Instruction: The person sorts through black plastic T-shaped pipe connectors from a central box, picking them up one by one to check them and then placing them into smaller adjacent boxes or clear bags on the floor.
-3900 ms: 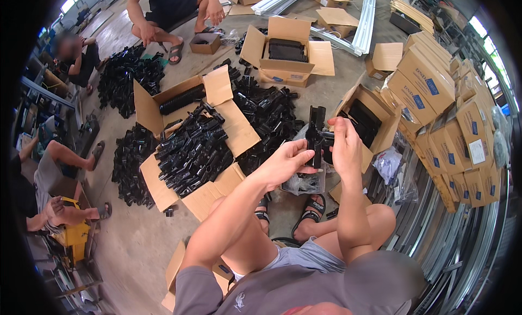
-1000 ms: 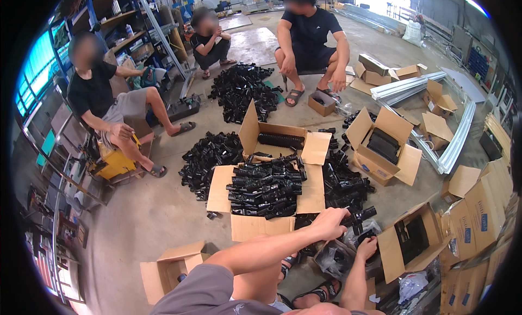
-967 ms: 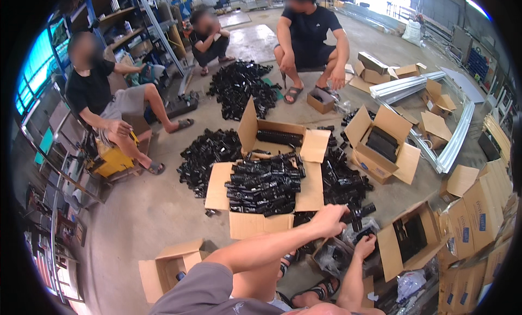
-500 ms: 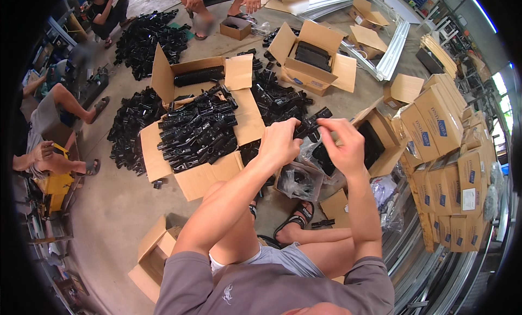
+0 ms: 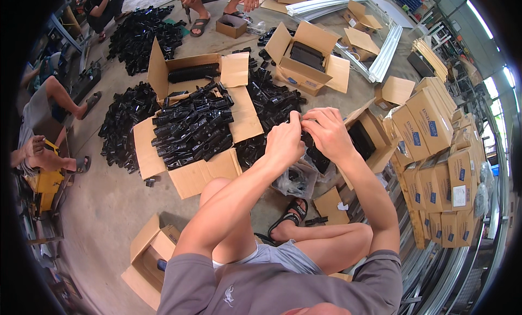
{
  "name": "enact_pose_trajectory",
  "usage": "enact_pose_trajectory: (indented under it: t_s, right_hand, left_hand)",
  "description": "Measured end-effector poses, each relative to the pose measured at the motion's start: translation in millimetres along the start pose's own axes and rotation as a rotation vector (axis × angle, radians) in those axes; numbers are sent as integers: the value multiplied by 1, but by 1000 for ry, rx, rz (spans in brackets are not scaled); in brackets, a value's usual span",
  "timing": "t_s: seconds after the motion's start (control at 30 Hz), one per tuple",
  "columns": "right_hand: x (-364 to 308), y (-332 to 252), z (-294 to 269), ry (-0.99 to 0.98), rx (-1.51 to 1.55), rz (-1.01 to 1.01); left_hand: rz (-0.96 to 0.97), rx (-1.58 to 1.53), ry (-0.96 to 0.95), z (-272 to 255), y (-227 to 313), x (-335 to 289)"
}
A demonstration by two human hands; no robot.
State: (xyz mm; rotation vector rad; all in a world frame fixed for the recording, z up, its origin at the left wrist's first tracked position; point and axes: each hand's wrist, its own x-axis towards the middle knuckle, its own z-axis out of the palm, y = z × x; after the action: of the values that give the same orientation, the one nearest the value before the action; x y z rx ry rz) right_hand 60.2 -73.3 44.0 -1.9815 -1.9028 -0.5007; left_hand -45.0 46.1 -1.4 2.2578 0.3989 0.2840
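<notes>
My left hand [image 5: 284,140] is closed, thumb up, around a black plastic part that is now mostly hidden by the fingers. Fingertips of my right hand [image 5: 327,131] meet the left thumb and are pinched together; what they hold is covered. Beneath the hands lies a clear plastic bag [image 5: 296,180] with dark pieces in it. An open carton [image 5: 385,152] beside my right forearm holds black parts. Left of my hands, a heap of similar black parts [image 5: 193,130] lies on an opened carton [image 5: 204,176].
More piles of black parts [image 5: 122,125] cover the floor. Another open carton [image 5: 299,78] stands farther off. Stacked cartons [image 5: 429,176] and long metal profiles [image 5: 429,277] are on the right. Co-workers sit at the left [image 5: 38,146] and far side. An open box [image 5: 144,260] sits by my left elbow.
My right hand has moved left and come against my left hand. The black part that showed between them is now mostly covered. The view has shifted slightly.
</notes>
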Motion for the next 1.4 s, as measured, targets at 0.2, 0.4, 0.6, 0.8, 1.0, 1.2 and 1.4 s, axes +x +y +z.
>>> enact_pose_trajectory:
  t_s: [0.2,0.4,0.6,0.8,1.0,1.2,1.4]
  right_hand:
    - [-7,0,10,36,-146,-127]
    - [-18,1,14,55,-151,-128]
    - [-19,-4,11,4,-159,-66]
    - [-15,-1,13,-30,-44,31]
    - [-14,0,12,-44,-68,40]
    - [-14,-3,9,-39,-45,86]
    - [-11,-5,8,-88,-33,107]
  left_hand:
    - [31,-39,19,-1,-1,2]
    - [19,-31,34,-4,-3,3]
    - [17,-33,25,-5,-3,3]
    - [28,-16,-5,-2,-1,2]
    - [25,-24,-16,0,-1,2]
    - [21,-17,-6,-3,1,1]
    - [50,-10,5,-3,1,0]
